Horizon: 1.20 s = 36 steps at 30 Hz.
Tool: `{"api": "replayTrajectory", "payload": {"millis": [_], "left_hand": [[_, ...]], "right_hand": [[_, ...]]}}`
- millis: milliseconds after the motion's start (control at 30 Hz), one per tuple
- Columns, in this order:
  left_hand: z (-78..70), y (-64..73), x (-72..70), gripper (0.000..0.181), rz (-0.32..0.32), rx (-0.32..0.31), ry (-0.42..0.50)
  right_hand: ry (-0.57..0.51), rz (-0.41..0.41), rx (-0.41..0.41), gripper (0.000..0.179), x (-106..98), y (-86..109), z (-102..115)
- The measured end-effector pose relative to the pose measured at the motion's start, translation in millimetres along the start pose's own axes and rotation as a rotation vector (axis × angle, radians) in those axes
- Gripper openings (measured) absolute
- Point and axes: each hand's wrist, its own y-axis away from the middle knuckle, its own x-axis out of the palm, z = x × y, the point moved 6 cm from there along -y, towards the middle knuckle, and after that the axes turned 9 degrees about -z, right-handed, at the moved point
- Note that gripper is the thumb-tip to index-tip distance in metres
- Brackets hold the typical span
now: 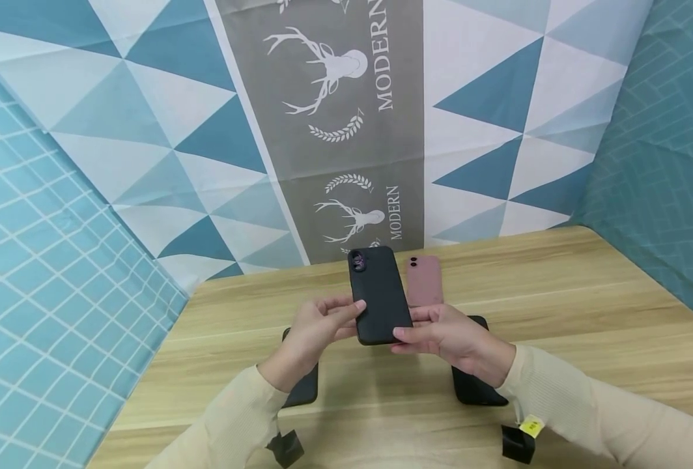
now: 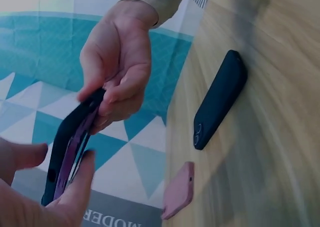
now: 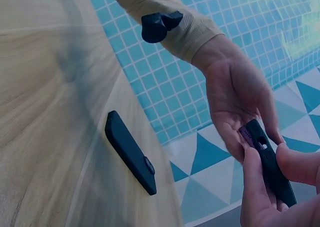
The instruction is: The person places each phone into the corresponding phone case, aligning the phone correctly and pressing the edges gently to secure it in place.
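Above the middle of the table, both hands hold a phone in a black case (image 1: 381, 296), its back and camera cutout facing up. My left hand (image 1: 329, 322) grips the left side, thumb on the back and fingers beneath. At the lower right corner, my right hand (image 1: 440, 335) pinches the phone between thumb and fingers. Seen edge-on in the left wrist view, the black case (image 2: 67, 137) has a purple phone body (image 2: 75, 149) along its open side, partly standing out from the rim. A purple edge also shows at the end of the case in the right wrist view.
A pink phone (image 1: 424, 281) lies behind the hands near the table's back edge. Black phones lie under each forearm, one at left (image 1: 304, 385) and one at right (image 1: 474, 389), both partly hidden. A patterned cloth wall (image 1: 487, 117) rises behind the wooden table (image 1: 557, 293).
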Motion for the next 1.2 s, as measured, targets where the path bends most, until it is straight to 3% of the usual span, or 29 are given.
{"api": "replayTrajectory", "payload": {"millis": [100, 200, 667, 1033, 1200], "left_hand": [[5.2, 6.2, 7.5, 0.043, 0.103, -0.044, -0.041], [7.9, 10.7, 13.2, 0.036, 0.170, -0.054, -0.020], [14.0, 9.6, 15.6, 0.028, 0.216, -0.090, -0.046], [14.7, 10.1, 16.1, 0.036, 0.250, -0.074, -0.090], [14.2, 10.6, 14.9, 0.035, 0.235, -0.074, -0.074]], "right_hand": [[0.008, -0.025, -0.006, 0.054, -2, -1.1, 0], [0.024, -0.049, -0.011, 0.051, -4, -1.9, 0], [0.045, -0.072, 0.030, 0.045, -7, -3.6, -2], [-0.004, -0.047, 0.083, 0.013, -5, -4.2, -5], [0.008, -0.039, 0.106, 0.013, -4, -5.9, -5]]}}
